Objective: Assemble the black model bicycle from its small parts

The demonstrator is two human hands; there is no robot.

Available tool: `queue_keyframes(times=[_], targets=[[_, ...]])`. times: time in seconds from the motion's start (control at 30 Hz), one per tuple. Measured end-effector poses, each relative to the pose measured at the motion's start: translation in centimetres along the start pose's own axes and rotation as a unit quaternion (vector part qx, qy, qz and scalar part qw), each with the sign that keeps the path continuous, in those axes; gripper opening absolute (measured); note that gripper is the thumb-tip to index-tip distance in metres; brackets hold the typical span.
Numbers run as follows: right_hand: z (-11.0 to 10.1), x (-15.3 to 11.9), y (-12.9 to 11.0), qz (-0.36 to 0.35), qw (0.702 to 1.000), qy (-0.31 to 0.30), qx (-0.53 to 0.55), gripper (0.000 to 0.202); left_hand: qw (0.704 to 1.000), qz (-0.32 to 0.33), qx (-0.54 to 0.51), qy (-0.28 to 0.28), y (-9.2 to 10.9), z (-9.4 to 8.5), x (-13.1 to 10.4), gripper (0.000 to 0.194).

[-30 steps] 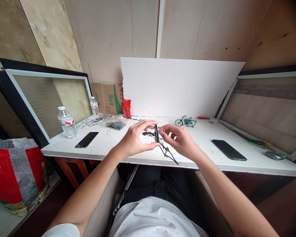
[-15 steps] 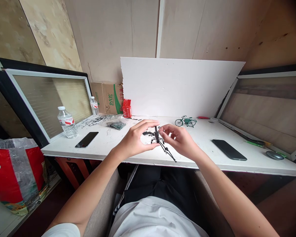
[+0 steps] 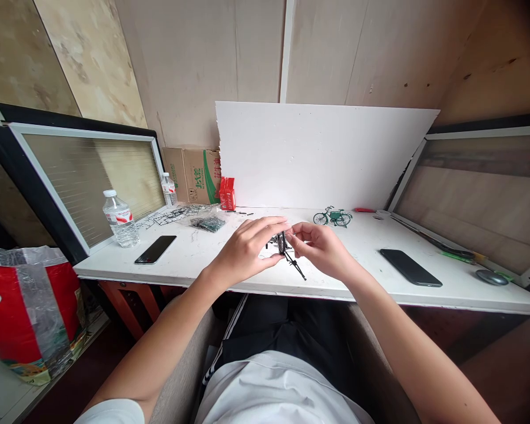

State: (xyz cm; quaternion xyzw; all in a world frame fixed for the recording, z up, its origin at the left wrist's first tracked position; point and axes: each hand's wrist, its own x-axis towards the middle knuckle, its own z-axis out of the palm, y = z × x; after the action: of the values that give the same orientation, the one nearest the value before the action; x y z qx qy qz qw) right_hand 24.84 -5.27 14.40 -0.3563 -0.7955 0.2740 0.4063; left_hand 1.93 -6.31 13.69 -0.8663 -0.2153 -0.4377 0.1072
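Above the front of the white table I hold a small black model bicycle, partly built, with a wheel (image 3: 282,242) standing upright and a thin frame (image 3: 297,268) slanting down to the right. My left hand (image 3: 245,250) is closed around the wheel, thumb below and fingers above. At the wheel's right side, the fingertips of my right hand (image 3: 320,250) are pinched together against the model; any tiny part between them is hidden. Some black pieces show behind the wheel, partly covered by my hands. A finished-looking green model bicycle (image 3: 333,217) stands farther back.
One phone (image 3: 156,249) lies on the left, another phone (image 3: 410,268) on the right near a mouse (image 3: 492,277). Water bottles (image 3: 121,218), black part frames (image 3: 172,216), a bag of small parts (image 3: 208,224) and a red box (image 3: 227,194) occupy the back left.
The model has turned between my hands, so the wheel shows more of its face. Its slanting frame has swung slightly left and up. Both hands stay close to where they were.
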Motion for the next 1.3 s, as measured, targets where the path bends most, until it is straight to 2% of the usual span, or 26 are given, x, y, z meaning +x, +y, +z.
queue_keyframes(times=[0.13, 0.27, 0.5, 0.63, 0.8, 1.3], targets=[[-0.20, 0.20, 0.11, 0.013, 1.000, -0.014, 0.021, 0.044, 0.999, 0.017, 0.036, -0.006, 0.30, 0.18, -0.03, 0.061], [-0.19, 0.19, 0.04, 0.004, 1.000, -0.006, 0.024, 0.046, 1.000, 0.010, 0.006, 0.002, 0.36, 0.09, 0.05, 0.059], [0.23, -0.32, -0.28, -0.076, 0.993, 0.054, -0.072, 0.035, 0.989, -0.084, -0.112, 0.042, 0.02, -0.41, 0.28, 0.067], [0.15, -0.48, -0.35, -0.127, 0.982, 0.066, -0.126, 0.027, 0.979, -0.136, -0.152, 0.031, 0.02, -0.53, 0.20, 0.073], [-0.10, -0.62, -0.48, -0.150, 0.973, 0.061, -0.163, 0.022, 0.966, -0.168, -0.195, 0.016, -0.10, -0.56, -0.08, 0.074], [0.01, -0.56, -0.24, -0.081, 0.985, 0.041, -0.145, 0.026, 0.979, -0.146, -0.142, 0.014, -0.11, -0.43, 0.03, 0.074]])
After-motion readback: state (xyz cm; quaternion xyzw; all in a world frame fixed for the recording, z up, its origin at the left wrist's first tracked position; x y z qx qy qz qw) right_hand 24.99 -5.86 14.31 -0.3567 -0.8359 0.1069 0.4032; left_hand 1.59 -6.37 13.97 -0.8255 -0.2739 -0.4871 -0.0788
